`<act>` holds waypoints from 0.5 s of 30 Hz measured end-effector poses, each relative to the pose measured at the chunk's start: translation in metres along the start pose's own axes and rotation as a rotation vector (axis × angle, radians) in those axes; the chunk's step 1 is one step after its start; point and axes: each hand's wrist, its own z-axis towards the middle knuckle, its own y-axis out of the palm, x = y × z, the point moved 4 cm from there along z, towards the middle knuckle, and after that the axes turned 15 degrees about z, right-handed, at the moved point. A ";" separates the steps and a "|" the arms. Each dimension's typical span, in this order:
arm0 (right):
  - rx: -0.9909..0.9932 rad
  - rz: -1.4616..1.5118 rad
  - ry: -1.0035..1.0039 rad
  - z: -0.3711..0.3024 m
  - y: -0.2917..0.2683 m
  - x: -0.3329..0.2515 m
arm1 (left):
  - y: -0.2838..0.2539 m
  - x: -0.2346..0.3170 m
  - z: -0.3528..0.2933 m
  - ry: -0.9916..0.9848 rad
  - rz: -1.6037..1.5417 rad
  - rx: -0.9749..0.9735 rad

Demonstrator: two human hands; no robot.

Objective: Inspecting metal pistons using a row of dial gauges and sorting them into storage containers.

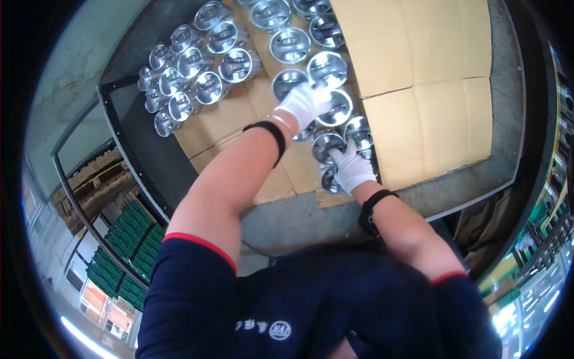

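Shiny metal pistons stand in rows on brown cardboard, with their hollow ends toward me. My left hand (305, 105), in a white glove, reaches over the middle group. Its fingers lie over the rims beside a piston (327, 69); they are bright and blurred, so their grip cannot be made out. Lower and to the right, my gloved right hand (355, 170) is at the near end of that group. Its thumb and fingers close on the rim of a piston (326, 143), next to another piston (357, 128). My right palm partly covers the nearest piston (330, 180).
Another cluster of pistons (191, 63) stands at the left. Flat cardboard sheets (427, 119) cover the right side of the grey table (281, 224). A dark raised frame (134, 143) borders the left edge. Green stacked crates (125, 251) are beyond it.
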 end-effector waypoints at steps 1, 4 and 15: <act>-0.011 -0.004 -0.003 -0.003 -0.003 -0.002 | 0.005 -0.004 -0.013 0.070 0.041 0.060; -0.063 -0.015 -0.018 -0.016 -0.015 -0.004 | 0.007 -0.007 -0.058 -0.011 0.084 0.008; -0.001 0.287 -0.210 -0.126 -0.086 -0.050 | -0.013 0.024 -0.215 -0.286 -0.143 -0.406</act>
